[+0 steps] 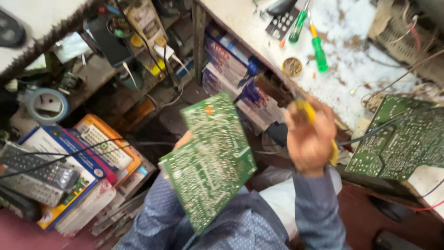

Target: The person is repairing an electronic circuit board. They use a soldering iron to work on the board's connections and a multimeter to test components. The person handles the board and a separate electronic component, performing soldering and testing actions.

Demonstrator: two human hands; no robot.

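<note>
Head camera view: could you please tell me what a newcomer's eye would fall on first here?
First, the large green circuit board at centre, held tilted by the left hand behind it. Beside it, the right hand grips a yellow-handled tool. A second green circuit board lies on the bench at right, with two green screwdrivers above it.

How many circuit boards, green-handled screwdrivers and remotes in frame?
Green circuit boards: 2, one held in the left hand at, one lying on the bench at
Green-handled screwdrivers: 2, at and
Remote controls: 2, at and
Total: 6
</note>
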